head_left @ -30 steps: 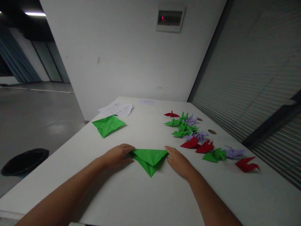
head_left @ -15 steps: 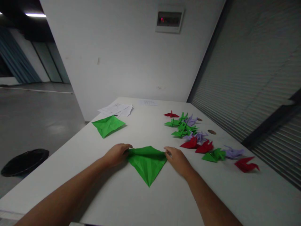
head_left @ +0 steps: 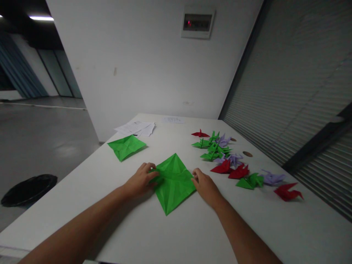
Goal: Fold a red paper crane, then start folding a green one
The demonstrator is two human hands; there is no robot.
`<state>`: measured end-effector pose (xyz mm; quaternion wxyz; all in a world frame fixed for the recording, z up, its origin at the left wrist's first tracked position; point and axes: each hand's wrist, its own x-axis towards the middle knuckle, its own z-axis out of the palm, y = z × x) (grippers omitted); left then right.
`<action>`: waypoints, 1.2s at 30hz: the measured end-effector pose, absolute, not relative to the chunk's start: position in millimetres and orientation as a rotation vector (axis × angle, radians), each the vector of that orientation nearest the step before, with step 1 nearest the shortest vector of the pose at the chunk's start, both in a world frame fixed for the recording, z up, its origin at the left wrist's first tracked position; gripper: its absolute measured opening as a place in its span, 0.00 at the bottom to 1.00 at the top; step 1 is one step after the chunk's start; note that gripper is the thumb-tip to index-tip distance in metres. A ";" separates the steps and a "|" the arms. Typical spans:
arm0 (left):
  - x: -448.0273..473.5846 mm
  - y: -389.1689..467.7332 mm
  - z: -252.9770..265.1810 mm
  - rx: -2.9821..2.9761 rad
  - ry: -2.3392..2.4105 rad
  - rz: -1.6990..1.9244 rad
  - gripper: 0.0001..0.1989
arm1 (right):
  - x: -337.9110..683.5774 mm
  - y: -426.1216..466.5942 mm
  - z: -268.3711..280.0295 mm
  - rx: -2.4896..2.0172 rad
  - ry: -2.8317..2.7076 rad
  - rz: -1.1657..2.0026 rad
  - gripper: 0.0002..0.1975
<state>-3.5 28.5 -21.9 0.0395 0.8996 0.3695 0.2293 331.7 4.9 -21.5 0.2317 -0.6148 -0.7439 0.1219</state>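
A creased sheet of green origami paper (head_left: 176, 183) lies unfolded in front of me on the white table, one corner pointing toward me. At its left corner, my left hand (head_left: 142, 179) has its fingers closed on the paper. My right hand (head_left: 204, 186) pinches the opposite corner, thumb and fingertips together. Fold lines run across the sheet and fan out toward the near corner. Another creased green sheet (head_left: 127, 147) rests farther back on the left, touched by neither hand.
Folded paper cranes in green, purple and red (head_left: 239, 171) spread along the table's right side. Printed papers (head_left: 136, 127) lie at the back left, beyond the green sheet. A bin with a black liner (head_left: 29, 190) stands on the floor at the left. Window blinds border the right.
The green paper between my hands has gone from folded over, like a triangle, to opened out as a square. Its far corner now points away, and the sheet has turned slightly. Both hands remain at its sides.
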 end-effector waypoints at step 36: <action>-14.3 38.1 -32.6 2.797 0.992 0.425 0.23 | 315.7 -15.0 -6.8 -1.281 -2.571 0.415 0.26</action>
